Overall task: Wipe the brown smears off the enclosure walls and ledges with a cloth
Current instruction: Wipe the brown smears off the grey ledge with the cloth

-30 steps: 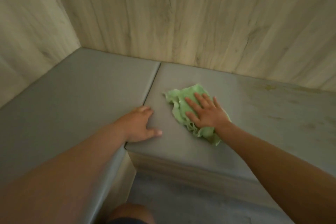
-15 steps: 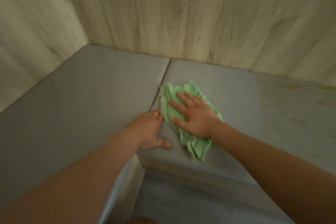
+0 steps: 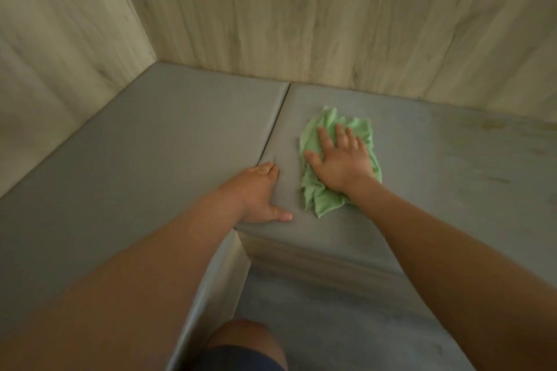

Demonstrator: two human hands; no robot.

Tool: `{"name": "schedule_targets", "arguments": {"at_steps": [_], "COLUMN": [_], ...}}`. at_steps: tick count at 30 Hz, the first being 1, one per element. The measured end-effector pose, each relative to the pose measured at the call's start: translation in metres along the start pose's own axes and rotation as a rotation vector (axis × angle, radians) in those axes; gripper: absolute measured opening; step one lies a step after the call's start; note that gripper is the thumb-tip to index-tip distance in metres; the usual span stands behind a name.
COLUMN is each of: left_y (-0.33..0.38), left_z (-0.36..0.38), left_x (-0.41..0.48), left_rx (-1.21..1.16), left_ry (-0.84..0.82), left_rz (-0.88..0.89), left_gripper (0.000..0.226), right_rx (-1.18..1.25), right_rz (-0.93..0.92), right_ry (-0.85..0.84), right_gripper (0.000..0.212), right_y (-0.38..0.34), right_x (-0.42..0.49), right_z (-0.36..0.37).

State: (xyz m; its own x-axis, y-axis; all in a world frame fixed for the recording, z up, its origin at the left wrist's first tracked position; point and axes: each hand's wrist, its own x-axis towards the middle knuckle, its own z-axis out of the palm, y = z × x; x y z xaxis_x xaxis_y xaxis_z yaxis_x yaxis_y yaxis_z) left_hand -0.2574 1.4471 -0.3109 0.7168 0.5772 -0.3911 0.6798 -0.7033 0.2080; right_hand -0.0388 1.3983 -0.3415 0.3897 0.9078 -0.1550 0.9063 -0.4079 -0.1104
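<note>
A crumpled light-green cloth [image 3: 324, 199] lies on the grey ledge [image 3: 422, 190] just right of the seam between the two ledge panels. My right hand [image 3: 340, 159] presses flat on the cloth with its fingers spread and straight. My left hand [image 3: 259, 193] rests flat on the ledge at the inner corner, fingers along the seam, thumb out toward the cloth. Faint brown smears [image 3: 494, 125] mark the ledge at the far right, near the wood-grain back wall [image 3: 346, 18].
The left grey ledge panel [image 3: 135, 159] meets the wood-grain side wall [image 3: 54, 63]. Below the ledge corner lies the grey floor [image 3: 325, 325]. My knee [image 3: 244, 343] shows at the bottom edge.
My right hand slid the cloth left to the seam, then back right and farther toward the back wall. My left hand stayed planted at the ledge corner.
</note>
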Motion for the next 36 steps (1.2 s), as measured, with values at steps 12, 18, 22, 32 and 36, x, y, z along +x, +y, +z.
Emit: {"name": "schedule_targets", "arguments": {"at_steps": [12,18,22,32,36], "left_y": [0.099,0.17,0.178,0.188,0.186], "left_z": [-0.007,0.011,0.006,0.011,0.009], "left_x": [0.04,0.072,0.102,0.148,0.153], "left_rx": [-0.002,-0.038,-0.032,0.037,0.046], "left_ry": [0.22,0.201,0.296,0.096,0.023], "left_rz": [0.027,0.049,-0.023,-0.095,-0.093], "left_gripper": [0.067,0.057,0.052,0.066,0.066], "right_rx": [-0.101,0.031,0.01,0.093,0.119], "right_rz": [-0.212,0.527,0.222,0.461,0.439], "right_ry": [0.066,0.124,0.116,0.14,0.124], "right_gripper": [0.069,0.08,0.08,0.08,0.077], "right_y": [0.143,0.194,0.144,0.223,0.194], "right_x": [-0.125,-0.14,-0.155,-0.074,-0.023], "right_z": [0.01,0.003,0.018,-0.008,-0.011]}}
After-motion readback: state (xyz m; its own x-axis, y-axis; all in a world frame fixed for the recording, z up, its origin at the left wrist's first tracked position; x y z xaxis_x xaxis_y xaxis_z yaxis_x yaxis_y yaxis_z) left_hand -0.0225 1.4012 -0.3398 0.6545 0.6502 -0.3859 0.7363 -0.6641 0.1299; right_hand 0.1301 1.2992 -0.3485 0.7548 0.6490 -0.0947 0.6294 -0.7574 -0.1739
